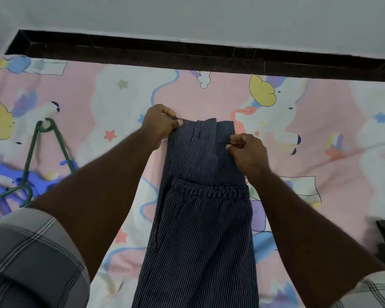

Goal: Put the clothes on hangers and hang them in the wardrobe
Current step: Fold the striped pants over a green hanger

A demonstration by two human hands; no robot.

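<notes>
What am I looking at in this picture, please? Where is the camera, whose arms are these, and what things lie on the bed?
There is no machine here. A person wears one camera on the head, so you look forward and down along that person's own two arms. The surface is a bed with a pink cartoon sheet. On it lie dark striped trousers, folded so the far end lies over the waistband. The left hand pinches the far left corner of the trousers; the right hand pinches their right edge. A green hanger lies on the sheet to the left, untouched. Something dark at the right edge is too unclear to name.
</notes>
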